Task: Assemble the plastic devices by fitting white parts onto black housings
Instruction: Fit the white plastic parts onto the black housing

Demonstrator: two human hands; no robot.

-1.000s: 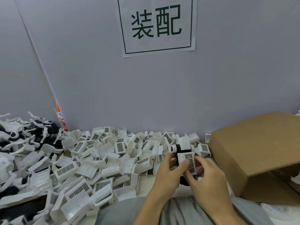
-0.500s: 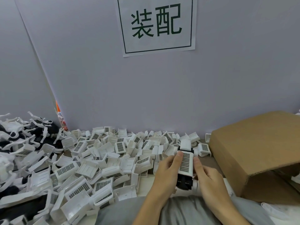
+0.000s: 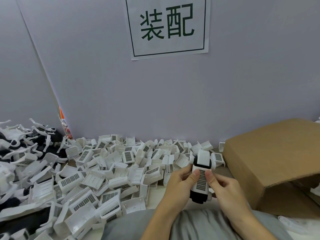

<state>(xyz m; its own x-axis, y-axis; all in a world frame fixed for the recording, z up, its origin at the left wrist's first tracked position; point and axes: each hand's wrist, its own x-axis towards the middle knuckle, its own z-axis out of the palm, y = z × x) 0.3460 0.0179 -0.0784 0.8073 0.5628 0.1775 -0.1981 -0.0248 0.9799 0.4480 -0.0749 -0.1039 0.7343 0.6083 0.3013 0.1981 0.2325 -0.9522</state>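
Head view: wall sign [image 3: 167,25] reads "装配" above both hands [image 3: 199,186].

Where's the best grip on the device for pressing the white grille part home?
Probably as now: left hand and right hand wrap the long sides of the device, thumbs on the flat grille face, since the black housing end sticks out below.

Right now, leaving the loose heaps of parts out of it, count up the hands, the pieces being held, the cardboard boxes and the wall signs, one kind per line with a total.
Hands: 2, left hand and right hand
Held device (white part on black housing): 1
Cardboard box: 1
Wall sign: 1
Total: 5
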